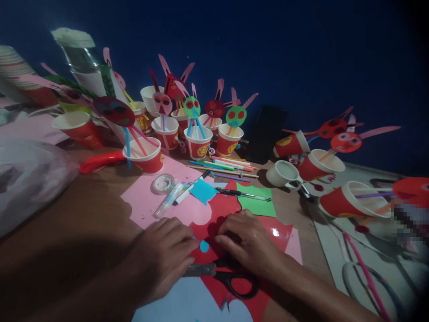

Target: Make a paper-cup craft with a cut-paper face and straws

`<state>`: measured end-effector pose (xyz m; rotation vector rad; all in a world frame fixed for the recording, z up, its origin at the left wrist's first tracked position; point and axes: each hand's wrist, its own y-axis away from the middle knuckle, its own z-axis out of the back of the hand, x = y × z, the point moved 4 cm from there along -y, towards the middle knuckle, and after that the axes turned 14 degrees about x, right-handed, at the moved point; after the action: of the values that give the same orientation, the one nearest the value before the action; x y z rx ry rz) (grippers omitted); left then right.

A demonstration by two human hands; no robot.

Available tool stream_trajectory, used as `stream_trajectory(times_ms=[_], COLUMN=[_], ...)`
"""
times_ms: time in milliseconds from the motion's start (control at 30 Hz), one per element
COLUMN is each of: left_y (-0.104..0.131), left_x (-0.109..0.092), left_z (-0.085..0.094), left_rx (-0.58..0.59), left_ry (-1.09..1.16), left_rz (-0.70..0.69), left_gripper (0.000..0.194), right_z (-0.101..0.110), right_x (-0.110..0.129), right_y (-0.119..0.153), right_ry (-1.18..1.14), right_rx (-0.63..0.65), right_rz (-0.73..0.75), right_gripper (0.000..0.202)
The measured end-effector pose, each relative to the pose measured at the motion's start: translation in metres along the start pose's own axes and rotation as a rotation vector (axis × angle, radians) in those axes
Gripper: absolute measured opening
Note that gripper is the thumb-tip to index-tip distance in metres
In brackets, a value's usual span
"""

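Observation:
My left hand (169,252) is low over the table, its fingers curled and close together. A speck of blue shows by its fingertips; what it holds, if anything, I cannot make out. My right hand (250,241) rests on glossy red paper (279,230) with fingers bent inward, their tips partly hidden. Between both hands lies a small blue paper circle (204,246). Black-handled scissors (239,286) lie just below, the blades reaching under or beside my left hand. Beyond the fingers are a blue paper piece (203,191), a green sheet (256,203) and a black pen (246,194).
Red paper cups (197,145) with paper rabbit heads on straws line the back. A tape roll (163,184), glue tube (168,201) and coloured pens (231,164) lie ahead. A white mug (283,174) stands right of a dark phone (267,134). A plastic bag (30,179) is left.

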<state>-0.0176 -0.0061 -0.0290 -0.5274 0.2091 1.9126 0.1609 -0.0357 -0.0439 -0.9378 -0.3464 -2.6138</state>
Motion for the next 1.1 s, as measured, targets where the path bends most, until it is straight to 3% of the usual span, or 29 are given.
stream_trajectory(times_ms=[100,233,433,533,667,833,933,1100], left_y=[0.001,0.003,0.001,0.001,0.001,0.005,0.006,0.001], left_x=[-0.001,0.012,0.021,0.020,0.026,0.034,0.024,-0.003], left_z=[0.003,0.008,0.003,0.004,0.010,0.016,0.016,0.007], left_rx=[-0.029,-0.106,-0.106,-0.149,-0.198,-0.280,-0.297,-0.165], left_ry=[-0.025,0.034,0.169,0.199,0.322,0.435,0.344,0.214], left_rz=[0.042,0.099,-0.002,0.002,0.074,0.127,0.081,-0.006], left_gripper=[0.019,0.018,0.017,0.017,0.019,0.024,0.017,0.012], right_z=[0.001,-0.011,-0.024,-0.011,0.022,0.051,0.046,0.031], right_x=[0.009,0.022,0.028,0.028,0.020,-0.003,-0.016,-0.024], right_y=[0.006,0.015,0.017,0.018,0.017,0.012,0.006,0.003], right_ry=[0.057,0.236,0.411,0.351,0.253,0.289,0.405,0.513], right_rx=[0.095,0.158,0.111,0.146,0.182,0.119,0.107,0.130], right_rz=[0.111,0.179,0.195,0.194,0.143,0.003,-0.080,-0.094], right_gripper=[0.024,0.041,0.016,0.016,0.012,0.007,0.008,0.011])
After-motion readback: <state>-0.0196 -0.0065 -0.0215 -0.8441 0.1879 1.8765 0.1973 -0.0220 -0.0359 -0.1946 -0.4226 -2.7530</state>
